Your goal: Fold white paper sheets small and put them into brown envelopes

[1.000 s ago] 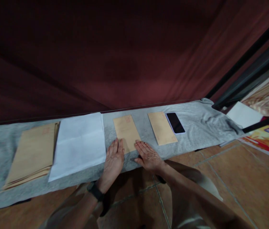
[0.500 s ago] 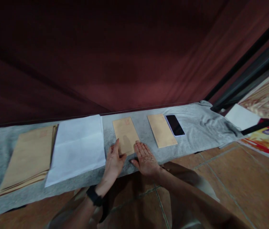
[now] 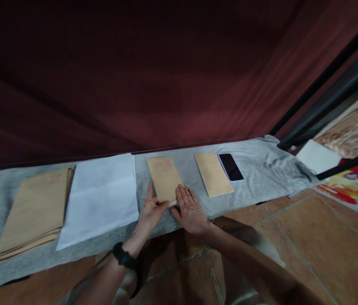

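Pinching one envelope [image 3: 165, 178] in left hand [image 3: 149, 213], laying right hand [image 3: 192, 215] flat on its edge.
Working between one paper pile [image 3: 102, 199] and second envelope [image 3: 213, 174], near one phone [image 3: 231, 167]; hiding some left fingers underneath; not making out one envelope stack's [image 3: 32, 207] count.

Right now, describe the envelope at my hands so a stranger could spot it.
Along the gray cloth, look between the white paper and the phone. The tan envelope nearer the paper is it: unlike the other envelope, beside the phone, it has your left hand and right hand at its near end.
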The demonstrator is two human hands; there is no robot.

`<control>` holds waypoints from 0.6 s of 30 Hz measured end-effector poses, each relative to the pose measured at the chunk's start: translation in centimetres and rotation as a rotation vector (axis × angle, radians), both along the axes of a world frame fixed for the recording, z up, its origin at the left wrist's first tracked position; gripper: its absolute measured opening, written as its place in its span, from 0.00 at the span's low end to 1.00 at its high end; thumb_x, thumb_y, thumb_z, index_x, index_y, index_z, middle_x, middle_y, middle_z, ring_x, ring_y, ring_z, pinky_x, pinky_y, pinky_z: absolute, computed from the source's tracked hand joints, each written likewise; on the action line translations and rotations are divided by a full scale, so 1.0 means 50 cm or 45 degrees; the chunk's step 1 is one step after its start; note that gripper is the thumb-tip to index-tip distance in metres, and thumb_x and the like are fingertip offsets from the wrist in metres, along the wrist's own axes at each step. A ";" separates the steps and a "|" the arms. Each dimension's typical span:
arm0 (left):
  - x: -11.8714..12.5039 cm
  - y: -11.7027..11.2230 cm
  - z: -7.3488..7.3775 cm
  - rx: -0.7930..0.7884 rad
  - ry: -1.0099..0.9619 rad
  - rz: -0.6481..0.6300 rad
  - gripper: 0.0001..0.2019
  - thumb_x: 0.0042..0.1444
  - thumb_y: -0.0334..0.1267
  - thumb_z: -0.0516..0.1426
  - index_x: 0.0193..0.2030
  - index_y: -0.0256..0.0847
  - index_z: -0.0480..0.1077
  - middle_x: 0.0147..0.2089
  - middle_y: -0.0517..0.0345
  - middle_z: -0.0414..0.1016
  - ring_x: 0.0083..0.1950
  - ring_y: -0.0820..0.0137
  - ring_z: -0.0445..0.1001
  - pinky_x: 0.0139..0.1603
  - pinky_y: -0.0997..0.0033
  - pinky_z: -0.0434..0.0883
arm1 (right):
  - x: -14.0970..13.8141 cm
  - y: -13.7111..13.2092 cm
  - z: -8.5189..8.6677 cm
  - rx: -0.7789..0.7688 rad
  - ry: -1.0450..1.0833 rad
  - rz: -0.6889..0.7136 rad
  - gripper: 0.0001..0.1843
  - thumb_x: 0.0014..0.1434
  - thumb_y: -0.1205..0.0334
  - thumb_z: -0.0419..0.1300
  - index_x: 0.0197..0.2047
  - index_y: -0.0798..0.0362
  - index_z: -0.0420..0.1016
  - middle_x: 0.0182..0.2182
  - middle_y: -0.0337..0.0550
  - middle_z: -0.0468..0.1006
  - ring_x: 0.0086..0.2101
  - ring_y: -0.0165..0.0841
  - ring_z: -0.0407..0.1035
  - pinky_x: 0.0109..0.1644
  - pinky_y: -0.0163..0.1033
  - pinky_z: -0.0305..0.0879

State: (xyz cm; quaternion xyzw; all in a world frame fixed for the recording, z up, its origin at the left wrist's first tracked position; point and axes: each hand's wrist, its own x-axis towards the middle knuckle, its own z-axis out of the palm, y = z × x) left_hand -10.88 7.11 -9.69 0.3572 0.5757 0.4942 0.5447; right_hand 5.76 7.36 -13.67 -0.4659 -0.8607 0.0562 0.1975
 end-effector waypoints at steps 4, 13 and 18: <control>0.015 -0.003 0.029 0.024 -0.106 -0.008 0.63 0.43 0.36 0.70 0.78 0.42 0.33 0.28 0.69 0.77 0.18 0.78 0.62 0.20 0.76 0.59 | -0.002 0.021 0.025 -0.028 0.004 -0.045 0.38 0.68 0.60 0.54 0.75 0.67 0.48 0.71 0.66 0.54 0.70 0.51 0.53 0.72 0.58 0.52; 0.025 -0.003 0.045 -0.045 -0.403 -0.128 0.37 0.52 0.58 0.65 0.63 0.37 0.66 0.43 0.48 0.82 0.40 0.65 0.81 0.39 0.68 0.75 | 0.015 0.100 0.095 -0.507 0.926 -0.094 0.33 0.75 0.46 0.33 0.66 0.53 0.68 0.58 0.52 0.77 0.60 0.39 0.70 0.64 0.47 0.67; 0.030 -0.002 0.025 -0.131 -0.587 -0.094 0.22 0.45 0.48 0.72 0.42 0.39 0.74 0.40 0.53 0.83 0.40 0.66 0.82 0.39 0.70 0.76 | -0.039 0.064 0.059 -1.001 1.326 -0.069 0.42 0.69 0.31 0.37 0.53 0.54 0.77 0.42 0.50 0.83 0.44 0.39 0.78 0.51 0.45 0.75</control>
